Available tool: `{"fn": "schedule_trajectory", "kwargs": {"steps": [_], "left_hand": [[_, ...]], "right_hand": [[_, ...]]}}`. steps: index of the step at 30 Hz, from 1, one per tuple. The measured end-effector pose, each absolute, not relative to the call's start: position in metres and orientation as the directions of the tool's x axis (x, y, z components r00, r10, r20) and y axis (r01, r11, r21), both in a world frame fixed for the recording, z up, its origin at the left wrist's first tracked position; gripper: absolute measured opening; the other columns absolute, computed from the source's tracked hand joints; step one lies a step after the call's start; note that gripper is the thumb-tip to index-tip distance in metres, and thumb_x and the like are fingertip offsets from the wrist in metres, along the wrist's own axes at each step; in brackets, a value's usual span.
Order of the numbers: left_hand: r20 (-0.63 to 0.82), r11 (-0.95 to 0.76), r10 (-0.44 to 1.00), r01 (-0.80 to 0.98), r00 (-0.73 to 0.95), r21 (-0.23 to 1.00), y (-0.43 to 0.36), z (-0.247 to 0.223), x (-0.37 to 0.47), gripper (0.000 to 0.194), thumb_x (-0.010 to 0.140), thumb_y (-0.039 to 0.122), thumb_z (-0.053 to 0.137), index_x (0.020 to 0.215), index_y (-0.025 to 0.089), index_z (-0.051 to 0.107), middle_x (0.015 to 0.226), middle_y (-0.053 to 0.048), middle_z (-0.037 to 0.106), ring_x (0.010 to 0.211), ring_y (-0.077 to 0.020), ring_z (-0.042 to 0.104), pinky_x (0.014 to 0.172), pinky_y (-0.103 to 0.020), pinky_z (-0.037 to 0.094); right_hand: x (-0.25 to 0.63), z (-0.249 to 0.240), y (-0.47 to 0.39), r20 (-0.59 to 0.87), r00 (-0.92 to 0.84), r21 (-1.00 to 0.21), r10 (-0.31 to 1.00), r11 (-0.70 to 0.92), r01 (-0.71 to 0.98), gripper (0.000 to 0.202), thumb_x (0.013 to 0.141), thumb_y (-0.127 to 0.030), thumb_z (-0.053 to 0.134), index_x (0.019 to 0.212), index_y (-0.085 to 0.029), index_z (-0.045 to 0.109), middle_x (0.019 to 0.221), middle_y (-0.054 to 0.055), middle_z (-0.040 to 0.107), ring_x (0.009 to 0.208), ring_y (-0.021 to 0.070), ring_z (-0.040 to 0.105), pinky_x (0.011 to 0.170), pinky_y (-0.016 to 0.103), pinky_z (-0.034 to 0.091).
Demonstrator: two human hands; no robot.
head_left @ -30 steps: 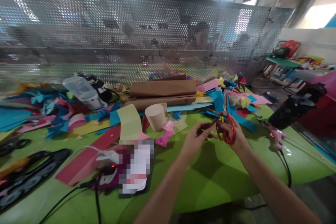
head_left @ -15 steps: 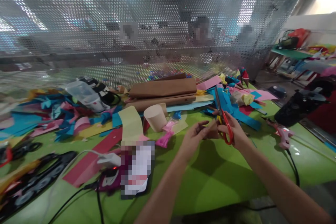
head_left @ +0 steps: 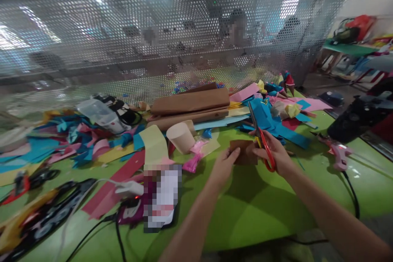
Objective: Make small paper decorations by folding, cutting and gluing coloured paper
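Between the finger and thumb of my left hand is the left edge of a small piece of brown paper. My right hand grips a pair of red-handled scissors, with the blades pointing up and away from me. The fingertips of that hand also reach the paper's right edge. Both hands are above the green table. Behind the scissors lie blue paper strips, and a cream paper roll stands left of my left hand.
Folded brown paper lies along the back before a perforated metal screen. A pink glue gun with a cord is at the right. A phone, a purple power strip and coloured scraps occupy the left.
The brown paper has turned to show its flat face, and my left fingers have moved to its left edge. The scissors stay in my right hand. The view has shifted slightly.
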State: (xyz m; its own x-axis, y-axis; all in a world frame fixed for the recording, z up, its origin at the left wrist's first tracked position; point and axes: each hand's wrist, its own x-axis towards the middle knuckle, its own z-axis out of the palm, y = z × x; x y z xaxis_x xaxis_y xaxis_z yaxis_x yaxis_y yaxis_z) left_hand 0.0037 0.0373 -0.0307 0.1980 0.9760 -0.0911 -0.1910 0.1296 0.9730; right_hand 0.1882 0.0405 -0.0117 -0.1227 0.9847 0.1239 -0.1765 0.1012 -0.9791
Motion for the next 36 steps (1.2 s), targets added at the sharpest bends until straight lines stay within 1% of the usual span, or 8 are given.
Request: {"fn": "schedule_trajectory", "kwargs": {"steps": [4, 13, 18, 22, 25, 30, 32, 36], "left_hand": [[-0.156, 0.194, 0.977, -0.29, 0.148, 0.937, 0.038, -0.035, 0.006, 0.041, 0.076, 0.048, 0.078, 0.1, 0.014, 0.076, 0.094, -0.009, 0.078, 0.088, -0.0215, 0.071, 0.087, -0.034, 0.055], [-0.122, 0.154, 0.984, -0.267, 0.133, 0.951, 0.039, -0.036, 0.005, 0.045, 0.064, 0.041, 0.089, 0.096, 0.013, 0.077, 0.099, -0.011, 0.079, 0.085, -0.0212, 0.073, 0.083, -0.034, 0.057], [-0.105, 0.094, 0.994, -0.276, -0.026, 0.957, 0.046, -0.037, -0.003, 0.041, 0.065, 0.038, 0.088, 0.095, 0.013, 0.077, 0.097, -0.011, 0.08, 0.085, -0.0226, 0.075, 0.081, -0.034, 0.059], [-0.094, 0.026, 0.983, -0.381, -0.16, 0.924, 0.05, -0.032, -0.013, 0.043, 0.065, 0.038, 0.088, 0.098, 0.013, 0.076, 0.101, -0.012, 0.08, 0.088, -0.0239, 0.075, 0.083, -0.037, 0.059], [-0.094, 0.0, 0.974, -0.416, -0.205, 0.91, 0.05, -0.026, -0.018, 0.043, 0.064, 0.038, 0.089, 0.097, 0.013, 0.076, 0.099, -0.012, 0.08, 0.088, -0.025, 0.075, 0.083, -0.038, 0.06], [-0.076, -0.057, 0.963, -0.473, -0.258, 0.879, 0.05, -0.02, -0.018, 0.043, 0.061, 0.036, 0.09, 0.094, 0.013, 0.075, 0.096, -0.01, 0.08, 0.087, -0.024, 0.075, 0.086, -0.038, 0.059], [-0.086, -0.055, 0.965, -0.51, -0.248, 0.858, 0.05, -0.02, -0.017, 0.044, 0.061, 0.035, 0.09, 0.096, 0.013, 0.075, 0.098, -0.01, 0.08, 0.087, -0.0239, 0.075, 0.086, -0.038, 0.059], [-0.099, -0.045, 0.966, -0.534, -0.238, 0.844, 0.05, -0.023, -0.016, 0.043, 0.063, 0.033, 0.089, 0.097, 0.013, 0.074, 0.094, -0.009, 0.079, 0.082, -0.0206, 0.074, 0.079, -0.032, 0.058]], "right_hand": [[0.186, -0.01, 0.038, 0.13, -0.151, -0.979, 0.98, 0.103, -0.175, 0.05, 0.07, -0.026, 0.081, 0.117, -0.025, 0.065, 0.086, 0.0, 0.059, 0.072, 0.0138, 0.055, 0.058, 0.023, 0.045], [0.182, -0.015, 0.037, 0.11, -0.171, -0.977, 0.979, 0.075, -0.2, 0.052, 0.07, -0.027, 0.083, 0.118, -0.026, 0.063, 0.083, -0.001, 0.056, 0.073, 0.0135, 0.053, 0.059, 0.023, 0.043], [0.18, -0.013, 0.033, 0.048, -0.191, -0.99, 0.98, 0.021, -0.141, 0.054, 0.074, -0.039, 0.084, 0.122, -0.027, 0.062, 0.083, 0.0, 0.058, 0.071, 0.0141, 0.056, 0.06, 0.024, 0.047], [0.177, -0.013, 0.027, 0.018, -0.22, -0.997, 0.975, 0.003, -0.071, 0.058, 0.077, -0.053, 0.08, 0.127, -0.031, 0.06, 0.106, 0.006, 0.064, 0.089, 0.0206, 0.065, 0.072, 0.028, 0.054], [0.177, -0.017, 0.024, 0.021, -0.261, -1.0, 0.965, 0.018, -0.013, 0.061, 0.079, -0.062, 0.073, 0.131, -0.033, 0.058, 0.125, 0.008, 0.061, 0.102, 0.0247, 0.065, 0.085, 0.035, 0.056], [0.182, -0.031, 0.02, -0.031, -0.378, -0.991, 0.925, 0.021, 0.132, 0.074, 0.084, -0.067, 0.065, 0.145, -0.03, 0.048, 0.138, 0.011, 0.056, 0.127, 0.0318, 0.055, 0.11, 0.048, 0.044], [0.182, -0.036, 0.019, -0.054, -0.389, -0.988, 0.919, 0.007, 0.152, 0.075, 0.085, -0.067, 0.062, 0.147, -0.028, 0.046, 0.143, 0.012, 0.053, 0.132, 0.033, 0.051, 0.113, 0.05, 0.041], [0.178, -0.045, 0.019, -0.006, -0.395, -0.991, 0.919, 0.049, 0.128, 0.072, 0.088, -0.066, 0.06, 0.148, -0.029, 0.047, 0.141, 0.011, 0.058, 0.125, 0.0317, 0.058, 0.108, 0.047, 0.046]]}}
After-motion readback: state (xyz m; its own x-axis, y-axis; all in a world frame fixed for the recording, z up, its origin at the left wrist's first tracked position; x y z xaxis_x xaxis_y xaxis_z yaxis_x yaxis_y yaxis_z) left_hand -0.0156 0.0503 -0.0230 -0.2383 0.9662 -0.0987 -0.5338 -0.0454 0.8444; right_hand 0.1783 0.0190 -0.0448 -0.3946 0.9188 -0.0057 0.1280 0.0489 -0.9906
